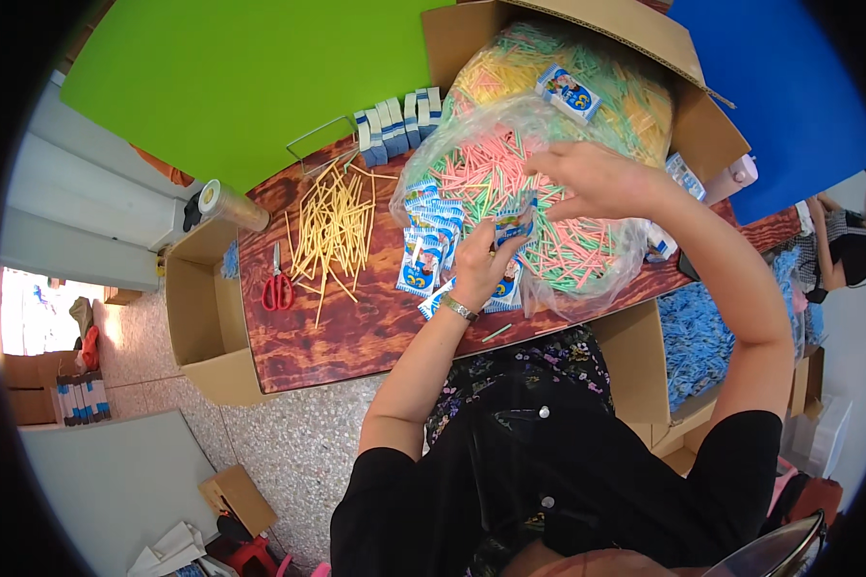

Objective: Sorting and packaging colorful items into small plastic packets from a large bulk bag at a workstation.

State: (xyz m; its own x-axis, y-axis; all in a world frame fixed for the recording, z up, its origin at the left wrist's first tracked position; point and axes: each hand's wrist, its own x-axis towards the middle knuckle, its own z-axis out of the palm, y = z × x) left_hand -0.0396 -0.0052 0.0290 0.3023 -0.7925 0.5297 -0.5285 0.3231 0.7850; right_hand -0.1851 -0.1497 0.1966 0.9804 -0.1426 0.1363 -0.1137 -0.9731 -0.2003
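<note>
My left hand point(477, 262), with a bracelet at its wrist, is closed round a small blue-and-white packet point(516, 219), held upright. Over a clear plastic bag point(423, 159) hovers my right hand point(597, 175), its thumb and fingers apart and nothing visible between them. The bag lies spread out and holds a heap of short pink and green sticks point(486, 163), some yellow. Several similar blue-and-white packets point(421, 262) overlap on the table beside my left hand. One loose green stick point(496, 333) lies near the front edge.
Long pale-yellow sticks point(332, 226) and red-handled scissors point(277, 288) lie on the table point(308, 351) at left. Blue-and-white boxes point(385, 130) stand behind. A cardboard box point(707, 120) with bagged sticks and a small box point(568, 93) is at the back. Blue packets point(693, 337) fill another box.
</note>
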